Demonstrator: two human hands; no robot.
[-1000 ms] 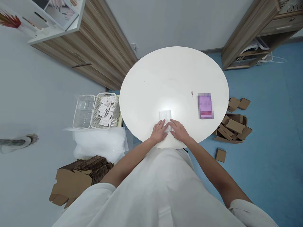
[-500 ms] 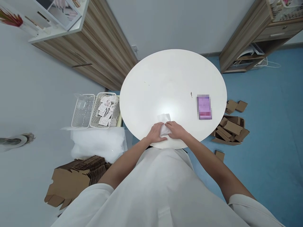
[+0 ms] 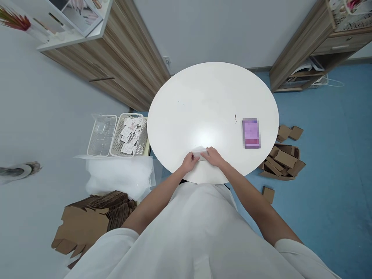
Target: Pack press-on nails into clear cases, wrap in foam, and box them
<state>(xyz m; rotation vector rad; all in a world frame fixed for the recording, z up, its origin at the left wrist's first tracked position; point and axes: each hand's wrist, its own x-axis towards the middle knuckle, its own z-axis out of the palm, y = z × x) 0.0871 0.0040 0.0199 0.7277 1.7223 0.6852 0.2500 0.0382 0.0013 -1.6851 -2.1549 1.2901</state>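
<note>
A small folded white wrapping sheet [image 3: 199, 152] lies near the front edge of the white oval table [image 3: 212, 97]. My left hand [image 3: 189, 162] grips its left side with bent fingers. On the opposite side, my right hand [image 3: 214, 157] has its fingers closed over the sheet's right end. Whether anything is inside the folds cannot be made out. Off to the right on the table rests a purple rectangular box [image 3: 251, 133], blurred into blocks, apart from both hands.
Left of the table stand a white basket of small cards [image 3: 129, 135], a clear basket [image 3: 101, 135], a pile of white foam sheets [image 3: 120, 174] and stacked flat cardboard [image 3: 84, 224]. Small brown boxes fill a carton [image 3: 281, 161] on the right floor. Wooden cabinets flank the far side.
The white sheet, flatter before, is now folded into a narrower bundle. My left hand's fingers have curled from spread out to gripping its left side.
</note>
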